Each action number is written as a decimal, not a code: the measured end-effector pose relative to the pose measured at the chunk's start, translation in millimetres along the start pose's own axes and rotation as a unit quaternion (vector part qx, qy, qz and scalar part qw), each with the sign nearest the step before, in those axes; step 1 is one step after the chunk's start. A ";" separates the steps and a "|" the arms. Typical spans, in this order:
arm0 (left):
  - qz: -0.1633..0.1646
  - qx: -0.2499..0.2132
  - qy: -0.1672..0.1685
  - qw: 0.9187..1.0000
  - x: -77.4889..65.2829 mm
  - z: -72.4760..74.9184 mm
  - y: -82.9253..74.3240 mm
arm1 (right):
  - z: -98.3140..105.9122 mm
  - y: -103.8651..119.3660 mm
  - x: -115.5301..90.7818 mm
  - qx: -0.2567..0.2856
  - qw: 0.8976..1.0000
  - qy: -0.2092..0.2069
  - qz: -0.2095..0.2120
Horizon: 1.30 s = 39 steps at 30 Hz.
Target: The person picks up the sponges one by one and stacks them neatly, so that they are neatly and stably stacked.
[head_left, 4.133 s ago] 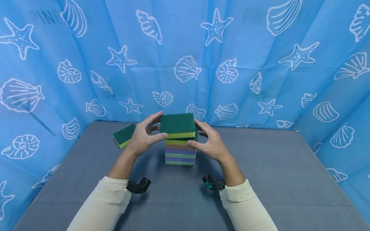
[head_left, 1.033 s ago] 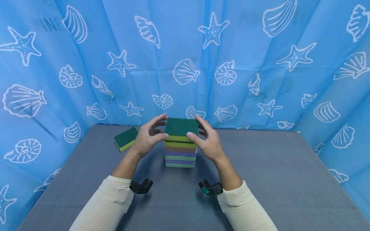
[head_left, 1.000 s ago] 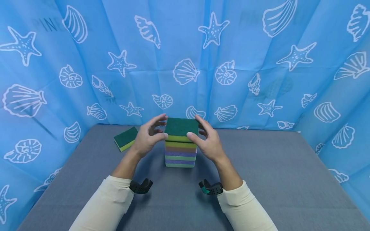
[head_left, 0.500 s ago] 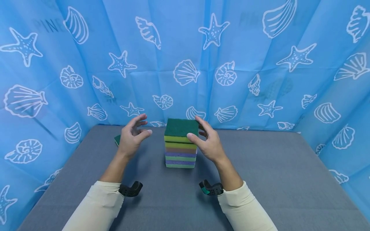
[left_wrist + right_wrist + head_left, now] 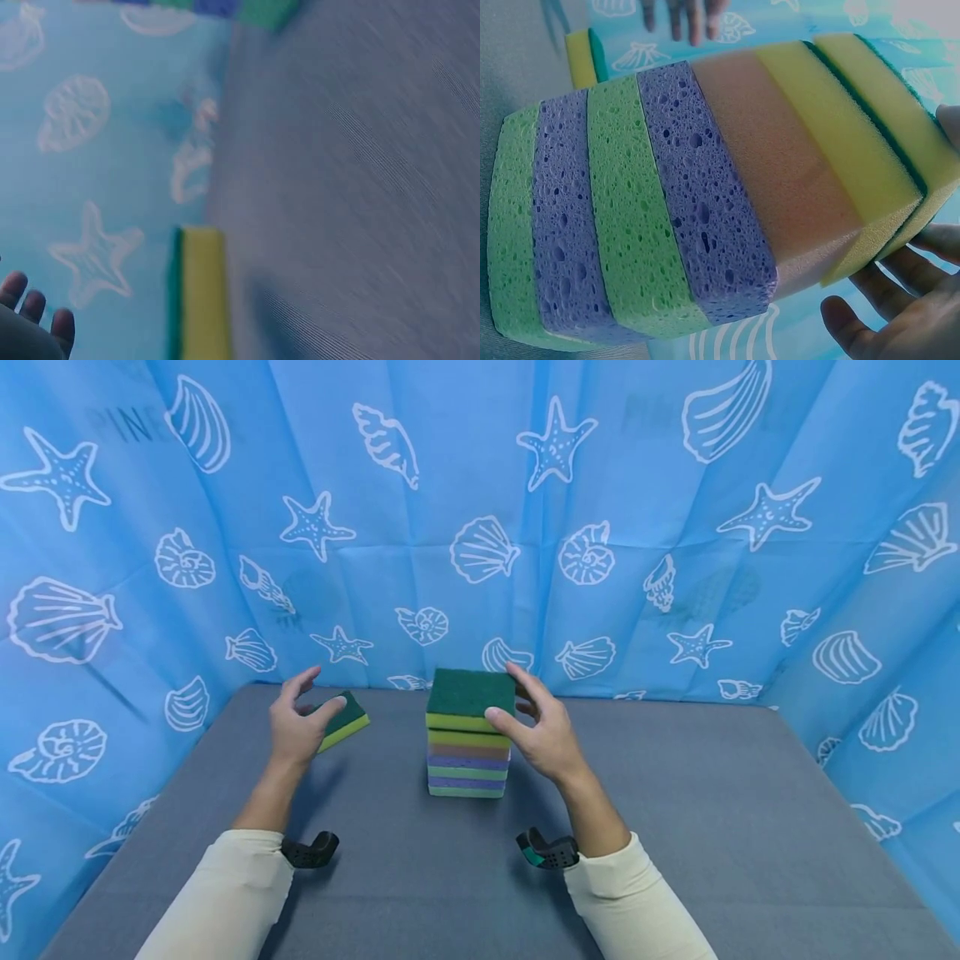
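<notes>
At the middle of the table stands a stack of sponges [image 5: 468, 764]: green and purple porous ones below, then a brown one, then yellow ones with dark green scouring faces. My right hand [image 5: 547, 735] holds the right end of the top sponge [image 5: 468, 693], thumb on its front edge and fingers along the side and back. Off to the left, my left hand [image 5: 296, 727] hovers over a loose yellow-and-green sponge [image 5: 347, 727], its fingers spread and partly hiding it. A gap shows between that hand and the loose sponge [image 5: 204, 292] in the left wrist view.
A grey cloth covers the table [image 5: 675, 827]. Behind it and along its sides hangs a blue curtain [image 5: 420, 560] printed with white shells and starfish. Each wrist wears a black camera band, the left band [image 5: 311, 850] and the right band [image 5: 551, 850].
Earlier both hands set the top sponge square on the stack. My left hand has since let go and moved left to the loose sponge. My right hand has stayed at the stack.
</notes>
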<state>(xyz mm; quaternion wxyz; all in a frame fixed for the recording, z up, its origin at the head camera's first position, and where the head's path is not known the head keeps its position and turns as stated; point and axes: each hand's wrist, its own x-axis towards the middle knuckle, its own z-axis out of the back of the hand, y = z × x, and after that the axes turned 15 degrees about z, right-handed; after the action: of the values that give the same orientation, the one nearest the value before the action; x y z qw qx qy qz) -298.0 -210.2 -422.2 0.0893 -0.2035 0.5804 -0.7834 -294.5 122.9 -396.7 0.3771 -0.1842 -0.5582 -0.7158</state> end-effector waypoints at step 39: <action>0.249 0.129 0.097 0.955 15.4 20.4 69.4 | 0.5 -1.0 1.1 0.007 1.000 0.003 0.002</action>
<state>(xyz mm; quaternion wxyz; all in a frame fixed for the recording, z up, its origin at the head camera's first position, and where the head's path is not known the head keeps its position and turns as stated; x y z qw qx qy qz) -309.9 -255.4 -479.6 0.2505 0.0378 0.5126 -0.8204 -296.1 123.1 -396.4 0.3815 -0.1808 -0.5615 -0.7117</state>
